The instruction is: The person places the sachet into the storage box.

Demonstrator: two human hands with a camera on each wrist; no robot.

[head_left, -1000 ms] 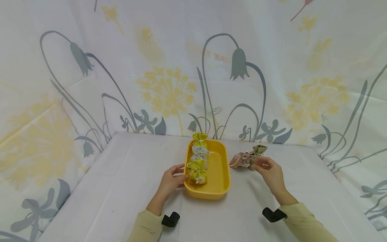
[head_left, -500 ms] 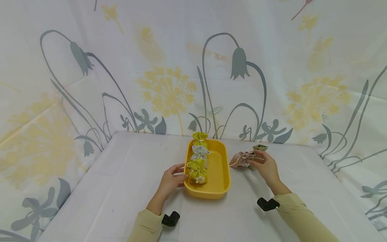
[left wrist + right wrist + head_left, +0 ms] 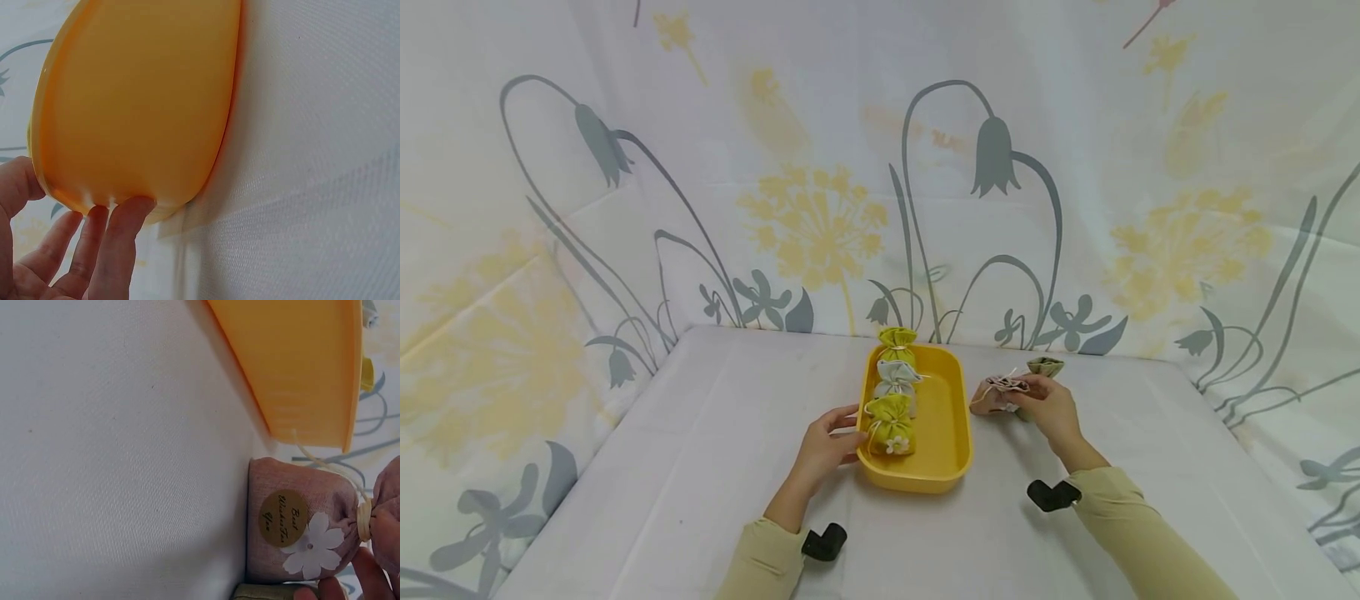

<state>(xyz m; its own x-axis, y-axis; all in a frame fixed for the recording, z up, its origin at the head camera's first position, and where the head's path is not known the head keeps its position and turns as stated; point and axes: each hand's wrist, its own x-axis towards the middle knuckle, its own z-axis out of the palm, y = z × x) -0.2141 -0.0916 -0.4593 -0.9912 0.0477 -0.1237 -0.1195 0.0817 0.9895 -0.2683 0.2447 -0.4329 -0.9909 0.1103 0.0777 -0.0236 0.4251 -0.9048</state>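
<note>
My left hand (image 3: 826,446) holds the near left side of a yellow plastic tray (image 3: 951,417), its thumb at the rim and its fingertips (image 3: 134,209) against the outer wall. Two lime-green drawstring pouches (image 3: 891,429) and a pale grey one (image 3: 895,379) stand in a row along the tray's left side. To the right of the tray, my right hand (image 3: 1052,408) grips the gathered neck of a dusty-pink drawstring pouch (image 3: 294,519). This pouch stands upright on the table and bears a white flower and a round "Best Wishes" label. Right behind that hand is an olive pouch (image 3: 1047,367), partly hidden.
A white-covered table (image 3: 722,467) lies under everything. A white curtain (image 3: 820,125) printed with grey and yellow flowers closes off the back and sides. Black wrist mounts (image 3: 825,542) show at both cuffs.
My right hand has shifted left, from the olive pouch to the neck of the pink pouch, whose top now stands more upright. The left hand and the tray have stayed put.
</note>
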